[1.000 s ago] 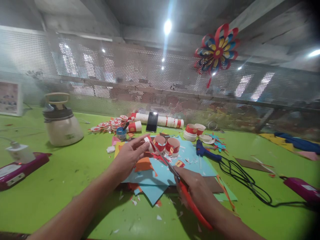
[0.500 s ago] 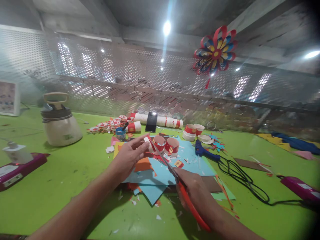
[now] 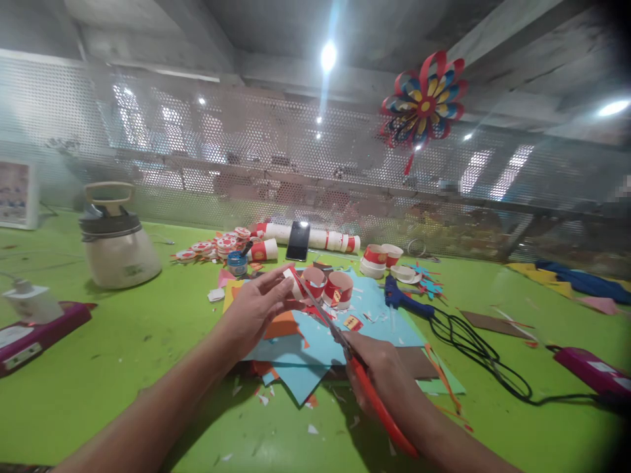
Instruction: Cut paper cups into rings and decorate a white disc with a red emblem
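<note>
My left hand [image 3: 263, 303] is closed on a small red and white paper piece [image 3: 292, 278], pinched between thumb and fingers. In my right hand [image 3: 377, 361] are scissors [image 3: 367, 389] with red handles, their blades pointing up and left to the paper piece. The blades look nearly closed, and whether they bite into the paper I cannot tell. Just beyond stand two red and white paper cup rings [image 3: 338, 290] on light blue paper [image 3: 315, 341]. A red and yellow scrap [image 3: 353, 322] lies beside the scissors.
A blue glue gun [image 3: 407, 299] with a black cord lies right of the paper. Behind are a phone [image 3: 298, 242], a row of stacked cups [image 3: 323, 238] and a blue jar [image 3: 237, 263]. A large jug [image 3: 121, 253] and a power strip [image 3: 44, 335] stand left.
Almost nothing differs. The scissors and both hands keep nearly the same place, with only a very slight shift of the scissors' handles.
</note>
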`<control>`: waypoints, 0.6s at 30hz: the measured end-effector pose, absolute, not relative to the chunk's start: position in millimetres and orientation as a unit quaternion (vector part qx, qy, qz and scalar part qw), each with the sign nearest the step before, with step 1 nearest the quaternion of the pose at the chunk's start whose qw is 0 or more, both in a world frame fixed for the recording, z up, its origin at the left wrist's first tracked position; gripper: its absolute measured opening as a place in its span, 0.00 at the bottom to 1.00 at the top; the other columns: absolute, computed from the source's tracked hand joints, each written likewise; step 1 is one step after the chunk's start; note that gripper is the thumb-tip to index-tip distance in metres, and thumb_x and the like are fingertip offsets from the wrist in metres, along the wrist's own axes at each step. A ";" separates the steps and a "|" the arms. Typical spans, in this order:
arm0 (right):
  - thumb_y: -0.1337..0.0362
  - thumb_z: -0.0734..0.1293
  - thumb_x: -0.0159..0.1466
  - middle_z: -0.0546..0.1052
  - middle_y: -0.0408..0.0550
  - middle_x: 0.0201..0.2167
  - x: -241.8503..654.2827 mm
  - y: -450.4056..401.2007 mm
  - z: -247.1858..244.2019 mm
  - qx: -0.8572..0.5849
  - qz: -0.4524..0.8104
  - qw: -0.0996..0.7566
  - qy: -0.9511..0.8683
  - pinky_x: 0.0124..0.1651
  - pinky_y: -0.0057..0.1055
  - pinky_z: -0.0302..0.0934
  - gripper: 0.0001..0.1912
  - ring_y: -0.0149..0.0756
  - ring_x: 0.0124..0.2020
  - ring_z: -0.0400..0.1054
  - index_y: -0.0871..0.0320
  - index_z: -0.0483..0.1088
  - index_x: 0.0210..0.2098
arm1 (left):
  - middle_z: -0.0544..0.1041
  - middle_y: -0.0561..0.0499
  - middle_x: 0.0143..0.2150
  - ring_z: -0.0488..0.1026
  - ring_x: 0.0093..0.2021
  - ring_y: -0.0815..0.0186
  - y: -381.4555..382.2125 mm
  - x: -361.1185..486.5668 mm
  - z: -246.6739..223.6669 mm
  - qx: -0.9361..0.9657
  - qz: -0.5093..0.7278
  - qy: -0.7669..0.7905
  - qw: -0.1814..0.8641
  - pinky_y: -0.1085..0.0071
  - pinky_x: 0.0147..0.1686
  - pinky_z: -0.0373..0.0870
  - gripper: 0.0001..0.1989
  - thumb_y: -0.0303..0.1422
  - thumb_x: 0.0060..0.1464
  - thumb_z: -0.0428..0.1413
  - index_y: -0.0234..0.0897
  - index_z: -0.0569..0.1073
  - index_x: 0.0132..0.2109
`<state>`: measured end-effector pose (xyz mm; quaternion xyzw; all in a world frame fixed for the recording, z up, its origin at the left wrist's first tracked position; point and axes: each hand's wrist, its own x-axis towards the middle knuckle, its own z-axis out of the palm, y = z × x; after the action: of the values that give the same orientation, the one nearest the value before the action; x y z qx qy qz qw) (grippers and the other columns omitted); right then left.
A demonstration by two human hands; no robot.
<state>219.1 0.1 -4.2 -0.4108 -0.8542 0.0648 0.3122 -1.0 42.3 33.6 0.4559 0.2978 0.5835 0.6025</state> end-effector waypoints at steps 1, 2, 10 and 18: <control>0.76 0.58 0.57 0.68 0.40 0.21 219.6 -0.2 -4.1 -0.410 0.063 0.310 -0.856 0.25 0.24 0.48 0.08 0.29 0.22 0.57 0.58 0.62 0.28 | 0.81 0.44 0.42 0.78 0.39 0.63 42.7 -1.2 33.2 0.457 0.583 0.297 0.603 0.68 0.42 0.74 0.23 0.33 0.52 0.64 0.36 0.74 0.55; 0.76 0.58 0.57 0.68 0.41 0.21 220.1 -0.4 -4.2 -0.407 0.061 0.310 -0.857 0.25 0.24 0.49 0.08 0.29 0.21 0.57 0.58 0.63 0.29 | 0.81 0.45 0.42 0.78 0.39 0.63 43.0 -1.4 32.8 0.458 0.582 0.296 0.603 0.68 0.42 0.74 0.22 0.34 0.52 0.64 0.36 0.74 0.55; 0.73 0.59 0.56 0.73 0.44 0.24 224.0 3.2 -7.8 -0.406 0.088 0.294 -0.861 0.26 0.25 0.53 0.10 0.32 0.23 0.62 0.60 0.68 0.36 | 0.81 0.45 0.43 0.78 0.38 0.64 43.0 -1.7 32.7 0.459 0.575 0.292 0.611 0.69 0.41 0.74 0.22 0.34 0.53 0.63 0.35 0.74 0.54; 0.73 0.58 0.60 0.68 0.40 0.21 220.9 2.8 4.7 -0.429 0.122 0.286 -0.848 0.26 0.24 0.49 0.07 0.29 0.21 0.58 0.57 0.63 0.30 | 0.81 0.45 0.41 0.79 0.37 0.61 45.6 -5.9 31.1 0.462 0.586 0.303 0.593 0.63 0.41 0.76 0.28 0.33 0.50 0.65 0.33 0.69 0.58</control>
<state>220.9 2.8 4.7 -0.4291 -0.8481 0.1223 0.2857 -5.9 45.6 31.1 0.4615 0.3032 0.5864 0.5926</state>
